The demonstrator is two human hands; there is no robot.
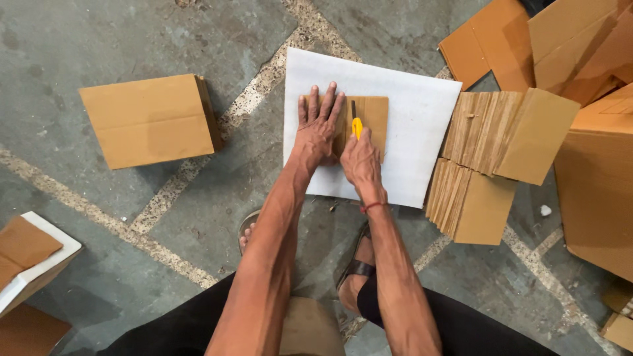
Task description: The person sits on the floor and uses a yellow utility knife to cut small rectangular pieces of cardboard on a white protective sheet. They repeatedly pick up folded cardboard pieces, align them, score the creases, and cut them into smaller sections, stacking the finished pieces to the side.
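Note:
A white foam sheet [415, 118] lies flat on the floor in front of me. On it rests a small brown cardboard piece [372, 115]. My left hand [318, 125] presses flat on the left part of that cardboard, fingers spread. My right hand [361, 161] grips a yellow utility knife [356, 124], its blade pointing away from me and resting on the cardboard just right of my left hand.
Two stacks of cut cardboard pieces [491, 165] stand right of the foam sheet. Large cardboard boxes [593, 178] crowd the right edge. A folded carton [148, 118] lies to the left, another foam-and-cardboard pile [30, 260] at lower left. My sandalled feet [356, 260] are below.

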